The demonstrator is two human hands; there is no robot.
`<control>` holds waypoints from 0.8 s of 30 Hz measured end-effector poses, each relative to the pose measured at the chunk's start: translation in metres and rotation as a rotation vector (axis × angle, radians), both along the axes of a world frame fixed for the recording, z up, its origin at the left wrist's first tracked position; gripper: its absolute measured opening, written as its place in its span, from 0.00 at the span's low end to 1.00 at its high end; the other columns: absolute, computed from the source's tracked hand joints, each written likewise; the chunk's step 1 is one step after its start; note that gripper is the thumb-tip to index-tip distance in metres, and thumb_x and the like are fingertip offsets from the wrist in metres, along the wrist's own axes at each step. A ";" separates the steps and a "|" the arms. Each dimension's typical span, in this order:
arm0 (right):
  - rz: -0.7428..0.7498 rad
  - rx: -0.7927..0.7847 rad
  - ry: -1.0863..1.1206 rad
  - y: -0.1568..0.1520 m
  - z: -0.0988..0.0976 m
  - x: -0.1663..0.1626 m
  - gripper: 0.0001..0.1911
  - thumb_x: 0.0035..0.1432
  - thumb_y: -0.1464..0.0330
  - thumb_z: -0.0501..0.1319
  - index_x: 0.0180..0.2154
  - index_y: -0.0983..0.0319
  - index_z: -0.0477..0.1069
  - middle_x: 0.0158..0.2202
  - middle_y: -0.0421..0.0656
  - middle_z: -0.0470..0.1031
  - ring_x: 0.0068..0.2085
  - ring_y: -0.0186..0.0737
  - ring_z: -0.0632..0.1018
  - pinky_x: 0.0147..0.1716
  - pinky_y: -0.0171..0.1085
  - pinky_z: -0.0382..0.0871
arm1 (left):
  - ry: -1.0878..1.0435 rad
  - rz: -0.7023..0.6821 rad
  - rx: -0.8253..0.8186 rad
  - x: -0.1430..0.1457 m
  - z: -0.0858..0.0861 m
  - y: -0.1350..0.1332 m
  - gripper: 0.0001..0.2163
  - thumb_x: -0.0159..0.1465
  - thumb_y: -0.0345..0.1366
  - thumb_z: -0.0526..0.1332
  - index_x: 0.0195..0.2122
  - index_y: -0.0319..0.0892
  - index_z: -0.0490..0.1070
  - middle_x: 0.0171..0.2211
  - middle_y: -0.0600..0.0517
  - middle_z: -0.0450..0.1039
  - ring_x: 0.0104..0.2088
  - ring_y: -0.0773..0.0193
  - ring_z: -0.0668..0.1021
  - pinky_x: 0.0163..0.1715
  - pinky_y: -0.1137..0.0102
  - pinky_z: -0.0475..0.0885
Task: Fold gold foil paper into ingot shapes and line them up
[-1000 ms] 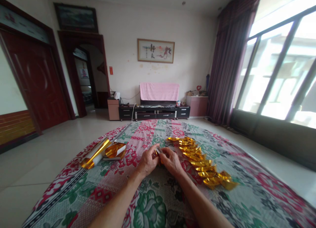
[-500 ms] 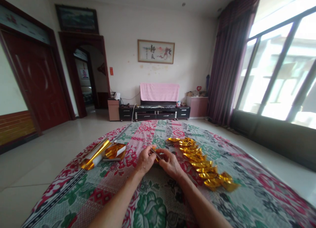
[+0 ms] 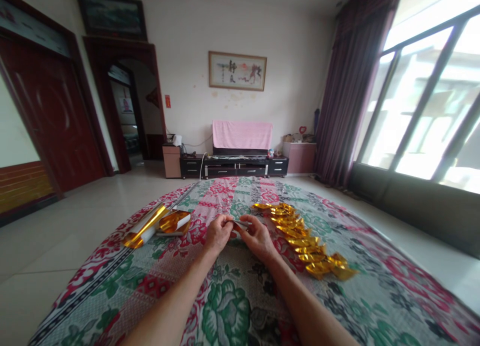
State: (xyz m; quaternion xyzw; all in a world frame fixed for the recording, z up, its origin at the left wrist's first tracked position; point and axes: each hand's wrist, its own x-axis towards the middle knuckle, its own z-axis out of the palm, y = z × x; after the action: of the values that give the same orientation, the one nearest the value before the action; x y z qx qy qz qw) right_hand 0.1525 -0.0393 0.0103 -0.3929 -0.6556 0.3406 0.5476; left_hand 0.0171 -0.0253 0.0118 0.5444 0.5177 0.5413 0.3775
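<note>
Both hands were pinched on one small folded piece of gold foil paper, left hand and right hand meeting just above the flowery red-and-green bedspread. A row of folded gold foil ingots lay just right of them, and a flat stack of gold foil sheets sat off to the left.

L hand + R hand on foil piece over floral cloth; gold folds R, foil sheets L.

We look from our own head, forward and down along both forearms; our left hand and right hand sit near, mid-frame, the room beyond them.
</note>
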 end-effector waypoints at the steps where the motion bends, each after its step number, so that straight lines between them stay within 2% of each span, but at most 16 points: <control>1: -0.023 0.009 -0.011 0.000 0.000 0.000 0.17 0.44 0.69 0.58 0.40 0.64 0.67 0.24 0.38 0.71 0.22 0.29 0.68 0.20 0.28 0.61 | 0.027 0.010 0.005 0.000 0.000 0.000 0.09 0.52 0.34 0.55 0.34 0.40 0.68 0.24 0.54 0.74 0.19 0.68 0.75 0.17 0.77 0.67; 6: -0.089 0.043 -0.079 0.003 -0.002 0.004 0.13 0.46 0.68 0.55 0.36 0.64 0.70 0.22 0.37 0.70 0.21 0.30 0.67 0.21 0.29 0.62 | 0.196 0.032 0.058 -0.002 0.003 -0.003 0.07 0.55 0.35 0.55 0.32 0.40 0.70 0.24 0.55 0.73 0.20 0.71 0.75 0.21 0.78 0.66; 11: -0.217 0.068 -0.189 0.008 -0.003 0.008 0.13 0.47 0.71 0.51 0.34 0.62 0.72 0.27 0.39 0.74 0.27 0.35 0.72 0.29 0.31 0.66 | 0.479 0.134 0.172 -0.004 0.007 -0.008 0.06 0.53 0.34 0.57 0.28 0.41 0.73 0.24 0.55 0.74 0.27 0.69 0.75 0.29 0.76 0.66; 15: -0.341 0.076 -0.357 0.008 -0.003 0.012 0.15 0.47 0.73 0.52 0.36 0.60 0.72 0.29 0.40 0.76 0.31 0.37 0.75 0.32 0.33 0.66 | 0.608 0.074 0.196 -0.007 0.002 -0.008 0.07 0.55 0.34 0.56 0.30 0.42 0.73 0.26 0.54 0.75 0.28 0.69 0.75 0.29 0.75 0.65; 19: -0.387 0.087 -0.503 0.009 -0.006 0.013 0.16 0.47 0.74 0.52 0.38 0.59 0.71 0.29 0.41 0.76 0.31 0.38 0.75 0.32 0.33 0.65 | 0.734 0.026 0.222 -0.008 -0.002 -0.009 0.09 0.56 0.34 0.54 0.34 0.44 0.73 0.29 0.53 0.76 0.30 0.67 0.76 0.31 0.75 0.65; 21: -0.410 0.135 -0.516 0.009 -0.006 0.013 0.18 0.46 0.75 0.53 0.41 0.60 0.69 0.31 0.42 0.75 0.32 0.38 0.74 0.33 0.34 0.66 | 0.787 0.016 0.234 -0.007 -0.002 -0.009 0.10 0.56 0.33 0.54 0.36 0.44 0.73 0.31 0.53 0.76 0.32 0.66 0.76 0.32 0.74 0.66; 24: -0.488 0.304 -0.456 0.006 -0.001 0.013 0.18 0.44 0.75 0.53 0.40 0.63 0.68 0.37 0.47 0.71 0.38 0.40 0.72 0.39 0.36 0.65 | 0.828 0.005 0.240 -0.007 0.000 -0.009 0.11 0.56 0.32 0.54 0.37 0.44 0.73 0.33 0.52 0.77 0.34 0.65 0.76 0.34 0.73 0.66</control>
State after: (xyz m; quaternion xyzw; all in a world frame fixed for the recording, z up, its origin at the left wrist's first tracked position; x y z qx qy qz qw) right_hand 0.1657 -0.0336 0.0090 -0.5178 -0.6908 0.0024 0.5047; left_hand 0.0097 -0.0344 0.0117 0.7545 0.5601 0.3345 0.0708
